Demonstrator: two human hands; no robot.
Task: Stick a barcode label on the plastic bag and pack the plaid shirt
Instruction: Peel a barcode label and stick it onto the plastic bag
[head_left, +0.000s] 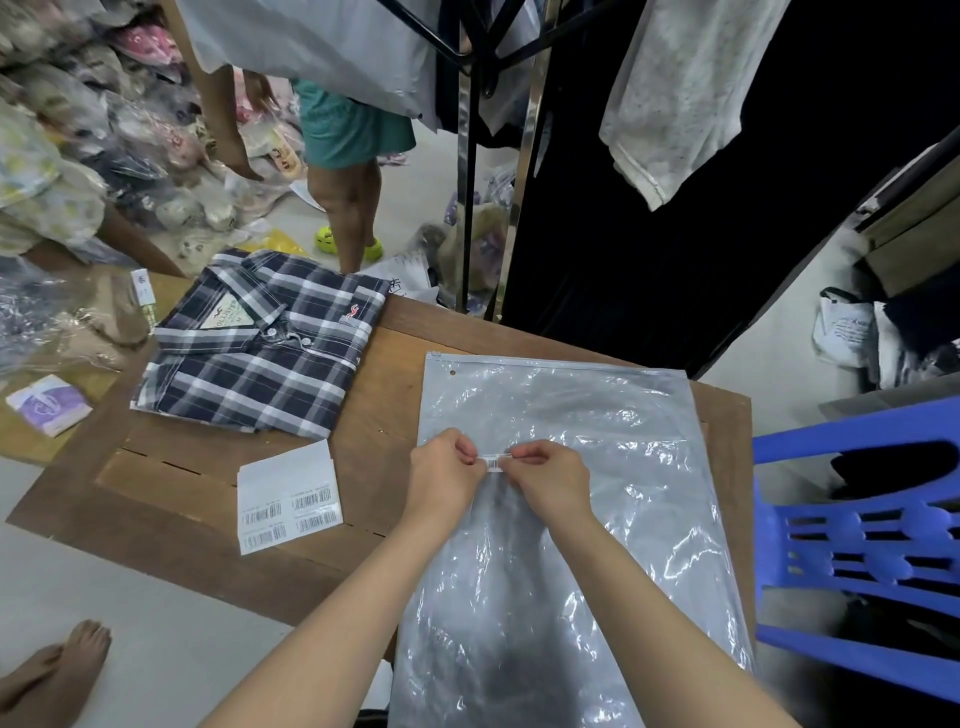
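Observation:
A clear plastic zip bag (561, 410) lies flat on the low wooden table (395, 364), its zip end away from me. Over the bag's middle, my left hand (444, 475) and my right hand (550, 480) pinch the two ends of a small white barcode label (496, 461), held stretched just above or on the plastic. A folded navy-and-white plaid shirt (260, 353) rests on the table's far left part, collar away from me. A sheet of barcode labels (288, 499) lies on the table between the shirt and my left arm.
A blue plastic chair (857, 545) stands close on the right. A clothes rack (470, 156) with hanging garments rises behind the table. Another person's legs (348, 208) stand beyond the shirt. Bagged clothes (104, 156) are piled at the left. A small purple packet (49, 405) lies on the table's left edge.

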